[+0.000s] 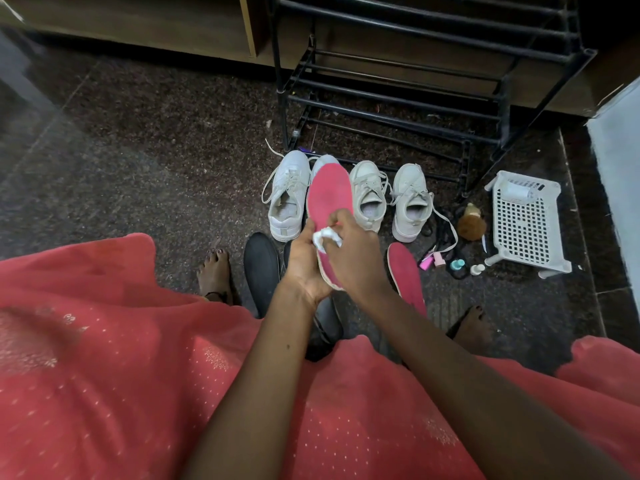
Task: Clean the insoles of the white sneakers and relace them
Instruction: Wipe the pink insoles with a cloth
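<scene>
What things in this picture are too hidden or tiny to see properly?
Head view:
The second white sneaker is mostly hidden behind the pink insole.
The white wipe is partly hidden by the right hand.
The black soles are partly hidden behind the left hand.
Labels on the small bottles are too small.
The shoe rack is cut off by the top edge.

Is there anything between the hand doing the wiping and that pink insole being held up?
Only the white wad, which the right hand pinches and holds against the pink insole. It is the wiper, not a block. The left hand grips the insole's lower end from beneath.
</scene>
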Tool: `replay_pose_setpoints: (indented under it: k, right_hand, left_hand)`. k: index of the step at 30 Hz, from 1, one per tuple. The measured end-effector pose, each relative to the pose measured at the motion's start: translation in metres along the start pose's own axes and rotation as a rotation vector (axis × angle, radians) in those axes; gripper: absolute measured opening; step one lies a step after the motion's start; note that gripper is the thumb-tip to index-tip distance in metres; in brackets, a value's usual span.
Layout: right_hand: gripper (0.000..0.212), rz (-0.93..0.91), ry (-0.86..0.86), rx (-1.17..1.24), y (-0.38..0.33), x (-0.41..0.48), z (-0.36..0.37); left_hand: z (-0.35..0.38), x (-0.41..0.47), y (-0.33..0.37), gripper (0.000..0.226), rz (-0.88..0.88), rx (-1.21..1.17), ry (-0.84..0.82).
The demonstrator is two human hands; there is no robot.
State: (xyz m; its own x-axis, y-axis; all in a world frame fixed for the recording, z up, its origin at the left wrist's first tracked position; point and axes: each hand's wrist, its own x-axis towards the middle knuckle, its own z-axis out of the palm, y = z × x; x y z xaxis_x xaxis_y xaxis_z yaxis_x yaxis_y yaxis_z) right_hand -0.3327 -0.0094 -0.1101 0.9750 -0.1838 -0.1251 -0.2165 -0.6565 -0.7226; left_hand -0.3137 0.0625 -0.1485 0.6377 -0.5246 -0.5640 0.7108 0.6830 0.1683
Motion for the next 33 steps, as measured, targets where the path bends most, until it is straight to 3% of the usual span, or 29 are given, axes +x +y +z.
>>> replay_pose_setpoints:
  k: [7, 9, 12, 14, 17, 20, 22, 23, 25, 28, 31, 33]
  right_hand:
    - [0.029, -0.325, -0.279, -0.107, 0.019, -0.049, -0.011]
    - [0.025, -0.399, -0.230, -0.091, 0.020, -0.048, -0.011]
    - [0.021, -0.181, -0.054, 0.182, 0.008, -0.037, -0.018]
    - [0.021, -0.004, -0.033, 0.342, 0.000, -0.026, -0.020]
    - [0.015, 0.079, -0.007, 0.329, -0.011, -0.016, -0.019]
    - [0.011, 0.092, -0.266, 0.155, -0.013, -0.015, -0.022]
    - [0.012, 0.133, -0.553, 0.208, -0.009, -0.015, -0.036]
    - [0.013, 0.164, -0.603, 0.303, -0.007, -0.014, -0.043]
    - [0.015, 0.214, -0.432, 0.470, 0.001, -0.007, -0.050]
    - [0.015, 0.116, -0.141, 0.352, 0.006, 0.002, -0.040]
    - [0.025, -0.045, -0.119, 0.054, 0.006, -0.009, -0.017]
    - [0.031, -0.151, -0.216, -0.025, 0.009, -0.023, -0.011]
  left_hand:
    - [-0.018, 0.006, 0.010, 0.069, -0.010, -0.021, 0.164]
    - [-0.016, 0.007, 0.011, 0.068, -0.017, -0.001, 0.167]
    - [-0.009, 0.007, 0.019, 0.067, 0.019, 0.032, 0.151]
    - [-0.006, 0.006, 0.022, 0.067, 0.024, 0.063, 0.117]
    - [0.001, -0.002, 0.017, 0.063, 0.001, 0.137, 0.058]
    - [0.001, -0.002, 0.014, 0.053, 0.016, 0.238, 0.068]
    - [-0.005, 0.000, 0.017, 0.053, 0.061, 0.240, 0.107]
    - [-0.006, 0.000, 0.019, 0.054, 0.069, 0.236, 0.110]
    - [-0.003, -0.002, 0.019, 0.053, 0.042, 0.257, 0.074]
    - [0.007, -0.002, 0.010, 0.049, 0.046, 0.270, 0.044]
    - [0.005, -0.002, 0.007, 0.060, 0.016, 0.262, 0.058]
    - [-0.006, -0.002, 0.012, 0.062, 0.050, 0.217, 0.089]
